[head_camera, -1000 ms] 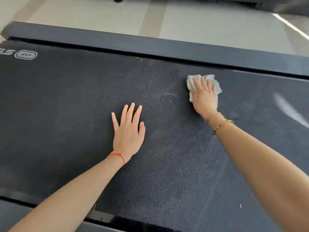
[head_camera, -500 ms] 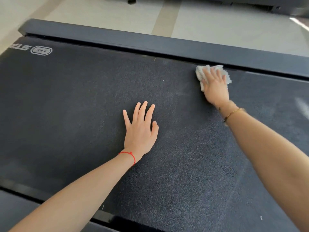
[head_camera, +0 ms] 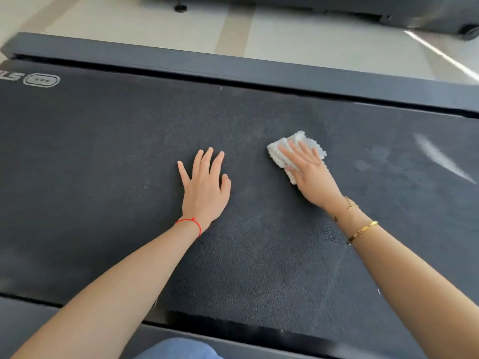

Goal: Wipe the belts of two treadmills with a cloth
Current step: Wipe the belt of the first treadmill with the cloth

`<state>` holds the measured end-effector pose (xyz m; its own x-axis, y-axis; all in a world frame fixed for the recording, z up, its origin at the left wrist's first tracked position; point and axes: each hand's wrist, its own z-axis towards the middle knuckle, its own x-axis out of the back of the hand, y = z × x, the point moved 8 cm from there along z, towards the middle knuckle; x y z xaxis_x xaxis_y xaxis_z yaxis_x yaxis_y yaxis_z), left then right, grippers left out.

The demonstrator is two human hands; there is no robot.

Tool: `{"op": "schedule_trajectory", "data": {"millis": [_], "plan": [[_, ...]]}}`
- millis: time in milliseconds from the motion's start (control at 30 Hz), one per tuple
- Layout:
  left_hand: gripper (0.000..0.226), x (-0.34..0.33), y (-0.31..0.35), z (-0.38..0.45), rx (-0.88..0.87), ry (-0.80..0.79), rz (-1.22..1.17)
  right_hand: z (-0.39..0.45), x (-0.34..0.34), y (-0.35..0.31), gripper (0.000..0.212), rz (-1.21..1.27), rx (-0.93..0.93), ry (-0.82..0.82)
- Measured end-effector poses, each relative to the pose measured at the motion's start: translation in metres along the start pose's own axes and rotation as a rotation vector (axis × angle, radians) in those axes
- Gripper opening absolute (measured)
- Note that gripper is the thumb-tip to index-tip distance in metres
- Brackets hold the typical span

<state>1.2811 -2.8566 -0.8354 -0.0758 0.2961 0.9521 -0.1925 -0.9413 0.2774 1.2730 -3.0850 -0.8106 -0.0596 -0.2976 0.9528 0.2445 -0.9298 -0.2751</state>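
Black textured belt (head_camera: 108,156) fills pretty much the whole view, running left to right, and both hands are down on it around the middle. Right hand (head_camera: 309,174) is flat with fingers straight, pressing a folded white cloth (head_camera: 298,141) onto the belt; the cloth pokes out past the fingertips and on the thumb side. Left hand (head_camera: 206,187) is just planted palm-down beside it, fingers spread, holding nothing, with a small gap of bare belt between the two hands. The cloth sits roughly halfway between the far rail (head_camera: 233,66) and the near rail (head_camera: 285,340), so there's open belt on every side of it: a long bare stretch off to the left up to the logo (head_camera: 41,80) at the left edge, and more bare belt to the right, where there are a few pale smudges (head_camera: 373,156) and a bright streak (head_camera: 440,158) that could be glare or a mark, can't tell which. A dark slot runs along the inner edge of the far rail where the belt meets it. Red string (head_camera: 190,224) on the left wrist, gold bangle (head_camera: 363,230) and a thin chain on the right. Beyond the far rail is pale floor (head_camera: 298,35), and the base of another machine (head_camera: 427,11) sits well apart at the top right. Bit of blue fabric (head_camera: 178,349) at the bottom edge.
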Motion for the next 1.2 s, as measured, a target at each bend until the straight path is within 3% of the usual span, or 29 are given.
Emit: {"op": "schedule_trajectory", "data": {"millis": [100, 367, 500, 700, 800, 900, 1067, 1133, 1200], "plan": [[0.052, 0.002, 0.001, -0.002, -0.006, 0.006, -0.038, -0.018, -0.002, 0.013, 0.049, 0.045, -0.232, -0.032], [0.052, 0.006, 0.006, -0.024, -0.057, -0.020, -0.016, -0.135, -0.018, -0.109, 0.053, 0.073, 0.105, -0.123], [0.052, 0.010, 0.000, -0.044, -0.097, -0.020, -0.021, -0.156, -0.018, -0.114, 0.053, 0.071, 0.174, -0.175], [0.050, 0.014, -0.004, -0.046, -0.083, -0.006, -0.066, -0.118, 0.008, -0.043, 0.049, 0.003, -0.229, -0.055], [0.049, 0.014, -0.003, -0.047, -0.087, 0.004, -0.071, -0.130, -0.005, -0.088, 0.052, -0.066, -0.044, -0.069], [0.049, 0.015, -0.003, -0.048, -0.088, 0.011, -0.065, -0.169, -0.023, -0.140, 0.054, 0.047, 0.130, -0.186], [0.050, 0.017, -0.003, -0.048, -0.090, 0.010, -0.047, -0.188, -0.021, -0.149, 0.061, 0.116, 0.219, -0.223], [0.050, 0.017, -0.003, -0.048, -0.091, 0.009, -0.047, -0.175, -0.015, -0.129, 0.055, 0.057, 0.160, -0.170], [0.050, 0.016, -0.003, -0.048, -0.090, 0.000, -0.041, -0.158, -0.005, -0.089, 0.052, 0.072, -0.045, -0.104]]}}
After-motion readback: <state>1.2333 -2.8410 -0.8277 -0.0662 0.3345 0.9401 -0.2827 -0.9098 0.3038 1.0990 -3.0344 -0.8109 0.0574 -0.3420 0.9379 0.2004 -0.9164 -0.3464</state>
